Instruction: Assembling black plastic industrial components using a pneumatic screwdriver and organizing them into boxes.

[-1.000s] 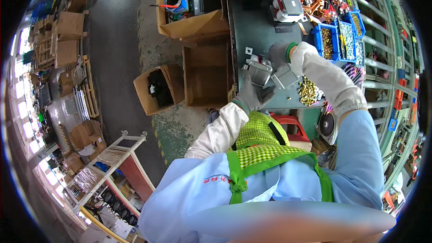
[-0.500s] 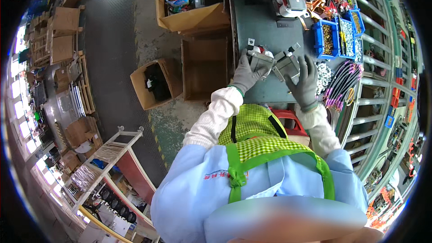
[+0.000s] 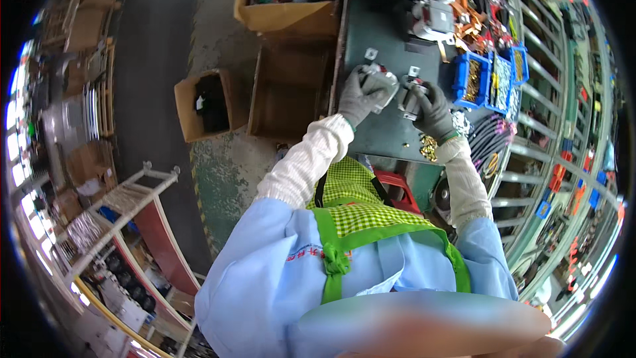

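My left hand (image 3: 362,96), in a grey glove, is closed round a boxy grey metal device (image 3: 385,86) with a red part and a flat metal tab at its far end. Just to its right, my right hand (image 3: 434,111), gloved the same way, grips a second metal device (image 3: 410,101), which looks narrow from above and also has a tab. Both devices are at the dark worktable (image 3: 377,23), close together with a small gap. My fingers hide much of each, and whether they rest on the surface I cannot tell.
Several boxed grey-and-white units (image 3: 434,21) stand farther back. At right are blue bins (image 3: 469,80) of small hardware, copper strips (image 3: 469,21), loose brass pieces (image 3: 428,149) and dark cables (image 3: 489,138). Cardboard boxes (image 3: 291,96) stand left of the table; a red stool (image 3: 396,189) is below its near edge.
My right hand, spread beside the second device before, has closed on it. The two devices, touching or nearly so earlier, are now apart and turned. The whole view has shifted slightly.
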Action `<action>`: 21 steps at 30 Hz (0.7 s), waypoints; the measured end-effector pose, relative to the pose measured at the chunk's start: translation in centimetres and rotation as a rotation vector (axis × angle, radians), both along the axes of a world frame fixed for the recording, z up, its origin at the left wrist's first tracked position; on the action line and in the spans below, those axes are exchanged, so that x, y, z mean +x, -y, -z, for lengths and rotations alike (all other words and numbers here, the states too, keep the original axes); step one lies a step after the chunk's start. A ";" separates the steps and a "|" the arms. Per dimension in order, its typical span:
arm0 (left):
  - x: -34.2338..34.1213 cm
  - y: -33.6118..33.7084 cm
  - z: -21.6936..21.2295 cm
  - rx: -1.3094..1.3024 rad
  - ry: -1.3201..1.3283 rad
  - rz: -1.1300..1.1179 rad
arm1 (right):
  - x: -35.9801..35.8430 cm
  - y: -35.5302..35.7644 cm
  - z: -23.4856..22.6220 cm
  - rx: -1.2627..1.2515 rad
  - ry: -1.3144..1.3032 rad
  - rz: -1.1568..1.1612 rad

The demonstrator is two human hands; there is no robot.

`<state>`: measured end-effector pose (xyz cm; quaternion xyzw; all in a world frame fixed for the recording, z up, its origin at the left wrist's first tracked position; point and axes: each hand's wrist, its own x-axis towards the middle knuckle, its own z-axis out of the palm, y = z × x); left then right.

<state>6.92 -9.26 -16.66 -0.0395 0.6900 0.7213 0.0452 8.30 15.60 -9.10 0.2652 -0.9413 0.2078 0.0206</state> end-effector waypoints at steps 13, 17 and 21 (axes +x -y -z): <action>3.9 16.2 -2.8 -0.209 0.215 0.023 | 4.1 8.7 -7.0 0.087 0.047 0.244; 9.6 36.1 5.0 -0.658 0.307 -0.417 | 7.5 19.1 -4.1 -0.058 0.266 0.038; 19.4 55.5 16.5 -0.699 0.826 -0.516 | 8.3 33.0 0.0 -0.112 0.560 -0.160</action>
